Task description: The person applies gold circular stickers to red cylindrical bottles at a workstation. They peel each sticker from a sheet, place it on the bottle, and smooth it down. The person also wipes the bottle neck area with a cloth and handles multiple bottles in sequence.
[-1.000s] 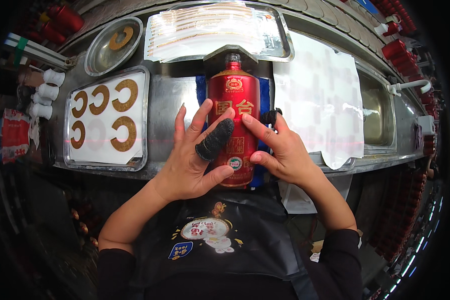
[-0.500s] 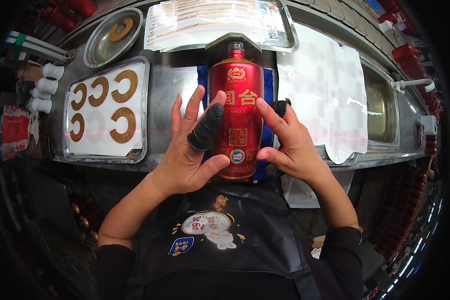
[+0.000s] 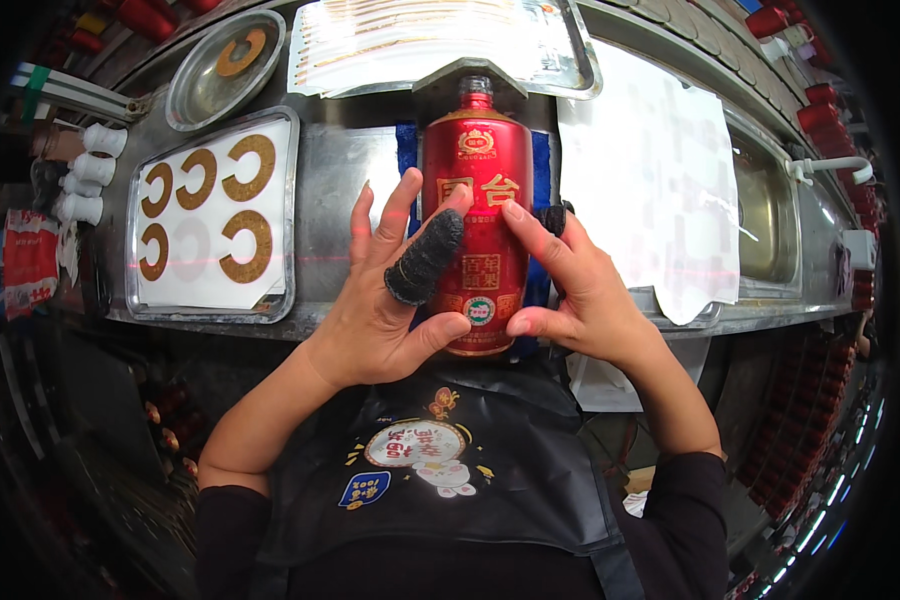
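Observation:
A red glass bottle (image 3: 483, 240) with gold markings lies on its back, its clear neck away from me. Blue cloth (image 3: 540, 170) shows on both sides beneath it. My left hand (image 3: 375, 295) rests along the bottle's left side, its index fingertip on the front face and its thumb near the base. That index finger wears a black sleeve (image 3: 425, 258). From the right, my right hand (image 3: 585, 290) touches the bottle with a stretched index finger and thumb; a black band (image 3: 554, 218) is on another of its fingers. Both hands have their fingers spread.
On the left, a metal tray (image 3: 288, 225) holds several gold C-shaped labels (image 3: 247, 168). Behind it stands a round metal bowl (image 3: 185, 100) with another label. A tray (image 3: 585, 60) of gold strips is at the back. White sheets (image 3: 645, 200) and a sink (image 3: 765, 225) are to the right.
The bottle sits slightly lower and further right in the picture, as do nearby things. My index fingertips and thumbs have shifted a little on the bottle's face and sides.

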Available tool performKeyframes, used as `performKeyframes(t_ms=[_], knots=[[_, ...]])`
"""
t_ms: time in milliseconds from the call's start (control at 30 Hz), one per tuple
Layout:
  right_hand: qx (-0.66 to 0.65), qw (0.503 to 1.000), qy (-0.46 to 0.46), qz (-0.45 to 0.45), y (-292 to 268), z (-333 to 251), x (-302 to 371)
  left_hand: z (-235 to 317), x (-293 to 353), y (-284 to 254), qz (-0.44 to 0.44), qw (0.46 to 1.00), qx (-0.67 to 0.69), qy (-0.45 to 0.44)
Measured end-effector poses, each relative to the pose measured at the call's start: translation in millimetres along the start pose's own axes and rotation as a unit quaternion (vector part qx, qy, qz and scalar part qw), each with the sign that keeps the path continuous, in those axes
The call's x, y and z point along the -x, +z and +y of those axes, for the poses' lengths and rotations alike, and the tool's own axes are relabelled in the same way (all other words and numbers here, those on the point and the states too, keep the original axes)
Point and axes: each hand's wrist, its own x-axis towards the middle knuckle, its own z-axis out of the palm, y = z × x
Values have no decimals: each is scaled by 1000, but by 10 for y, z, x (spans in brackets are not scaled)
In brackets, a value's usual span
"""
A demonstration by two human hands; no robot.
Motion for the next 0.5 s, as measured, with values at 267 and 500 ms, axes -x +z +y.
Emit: performKeyframes(t_ms=[267, 500], knots=[[22, 997, 57, -56, -66, -1, 38, 48, -26, -27, -28, 999, -27, -10], [12, 999, -6, 43, -89, -4, 48, 34, -88, -10, -9, 999, -43, -9]])
